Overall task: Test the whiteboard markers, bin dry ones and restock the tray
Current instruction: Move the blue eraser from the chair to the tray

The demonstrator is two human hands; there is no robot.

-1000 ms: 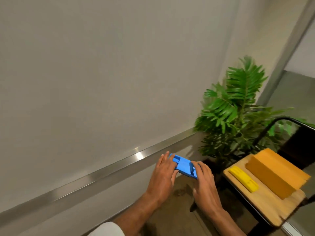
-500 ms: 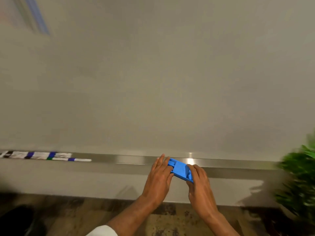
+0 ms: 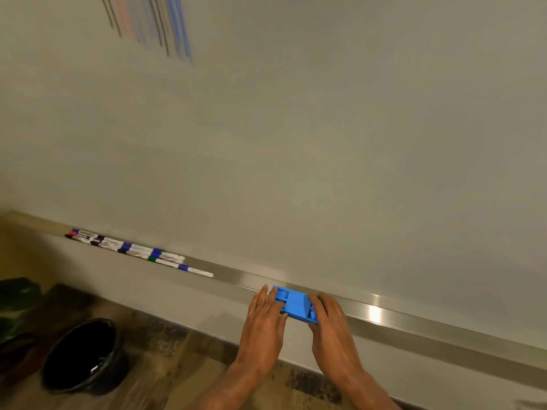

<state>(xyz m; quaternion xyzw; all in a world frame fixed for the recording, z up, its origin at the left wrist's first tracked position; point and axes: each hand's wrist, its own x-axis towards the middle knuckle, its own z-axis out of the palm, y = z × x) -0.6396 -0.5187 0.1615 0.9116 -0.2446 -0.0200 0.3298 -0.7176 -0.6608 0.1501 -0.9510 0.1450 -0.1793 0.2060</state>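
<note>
A blue plastic marker holder (image 3: 296,304) sits level at the front lip of the whiteboard's metal ledge (image 3: 420,324). My left hand (image 3: 265,319) grips its left end, fingers laid over the top. My right hand (image 3: 333,325) grips its right end with fingers curled over it. Several whiteboard markers (image 3: 133,252) with blue, green, black and red caps lie in a row on the ledge well to the left of my hands. Blurred coloured test strokes (image 3: 148,25) mark the whiteboard (image 3: 296,143) at the top left.
A black round bin (image 3: 83,353) stands on the patterned floor at the lower left, below the markers. A dark green shape (image 3: 14,309) lies at the left edge. The ledge runs on to the right past my hands.
The view has swung left: the plant and the chair with orange boxes are gone, the markers, bin and test strokes have appeared. Both hands still hold the blue holder, now level at the ledge.
</note>
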